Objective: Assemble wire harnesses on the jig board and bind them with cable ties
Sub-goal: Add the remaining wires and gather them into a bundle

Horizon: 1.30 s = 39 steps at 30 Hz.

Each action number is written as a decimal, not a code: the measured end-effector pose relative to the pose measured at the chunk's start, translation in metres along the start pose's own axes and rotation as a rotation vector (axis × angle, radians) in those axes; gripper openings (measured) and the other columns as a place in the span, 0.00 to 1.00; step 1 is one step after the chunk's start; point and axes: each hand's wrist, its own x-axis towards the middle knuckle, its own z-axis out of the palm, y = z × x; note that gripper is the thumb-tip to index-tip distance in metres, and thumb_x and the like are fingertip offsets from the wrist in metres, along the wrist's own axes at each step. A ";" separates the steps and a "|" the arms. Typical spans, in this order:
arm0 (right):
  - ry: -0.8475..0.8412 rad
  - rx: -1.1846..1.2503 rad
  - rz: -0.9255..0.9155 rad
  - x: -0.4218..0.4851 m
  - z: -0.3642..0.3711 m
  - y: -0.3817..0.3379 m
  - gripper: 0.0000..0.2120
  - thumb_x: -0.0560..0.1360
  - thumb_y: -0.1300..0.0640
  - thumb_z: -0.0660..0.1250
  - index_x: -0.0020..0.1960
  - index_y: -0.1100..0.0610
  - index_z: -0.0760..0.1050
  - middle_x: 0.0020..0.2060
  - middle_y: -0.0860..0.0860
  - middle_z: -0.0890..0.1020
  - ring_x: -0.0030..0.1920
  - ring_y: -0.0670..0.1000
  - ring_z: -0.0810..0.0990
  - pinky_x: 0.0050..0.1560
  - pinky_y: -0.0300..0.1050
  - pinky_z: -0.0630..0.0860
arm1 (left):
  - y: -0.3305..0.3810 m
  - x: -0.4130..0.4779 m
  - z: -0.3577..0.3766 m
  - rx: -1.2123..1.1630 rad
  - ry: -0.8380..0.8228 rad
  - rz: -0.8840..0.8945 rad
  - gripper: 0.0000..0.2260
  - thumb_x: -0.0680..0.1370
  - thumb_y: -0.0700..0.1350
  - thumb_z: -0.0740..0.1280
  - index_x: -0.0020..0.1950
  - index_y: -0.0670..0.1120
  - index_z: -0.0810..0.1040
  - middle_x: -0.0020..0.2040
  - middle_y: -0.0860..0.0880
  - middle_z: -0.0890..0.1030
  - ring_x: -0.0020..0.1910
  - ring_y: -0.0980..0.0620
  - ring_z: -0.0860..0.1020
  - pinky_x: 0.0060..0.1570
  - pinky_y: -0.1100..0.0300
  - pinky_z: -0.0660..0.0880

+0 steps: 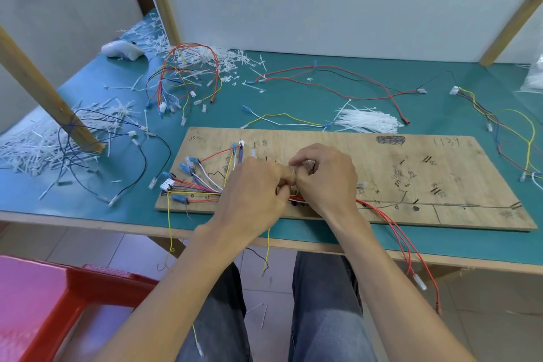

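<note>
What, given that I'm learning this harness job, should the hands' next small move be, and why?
Probably cinch a tie tight there, if one is already looped on. The left hand and right hand both pinch the wire bundle at one spot on the jig board, where the fanned wires meet; fingers hide the pinch itself.

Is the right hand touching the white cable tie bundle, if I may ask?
Apart; the head view shows bare jig board between right hand and cable tie bundle.

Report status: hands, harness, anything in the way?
Left hand and right hand both pinching wire bundle, mid jig board. Binding progress hidden. Red wires dangle off table edge.
</note>
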 end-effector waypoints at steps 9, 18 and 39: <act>-0.036 -0.117 -0.058 -0.002 0.001 0.000 0.16 0.72 0.65 0.68 0.37 0.46 0.85 0.45 0.38 0.84 0.50 0.48 0.73 0.41 0.46 0.75 | -0.001 -0.024 -0.005 0.080 -0.113 0.101 0.08 0.79 0.42 0.66 0.51 0.54 0.81 0.43 0.51 0.71 0.48 0.46 0.75 0.44 0.46 0.77; -0.033 -0.006 0.011 0.000 -0.003 -0.002 0.14 0.74 0.63 0.72 0.55 0.47 0.84 0.46 0.41 0.86 0.51 0.51 0.81 0.54 0.50 0.79 | -0.005 -0.043 0.014 0.083 0.162 0.208 0.08 0.78 0.44 0.74 0.56 0.50 0.87 0.50 0.54 0.86 0.50 0.49 0.76 0.45 0.53 0.79; 0.025 -0.019 -0.111 -0.004 0.003 0.003 0.21 0.75 0.69 0.70 0.65 0.52 0.80 0.53 0.47 0.82 0.57 0.51 0.78 0.51 0.45 0.73 | 0.001 -0.057 0.016 0.249 0.067 0.266 0.24 0.72 0.34 0.70 0.69 0.44 0.80 0.54 0.52 0.86 0.49 0.44 0.77 0.44 0.49 0.76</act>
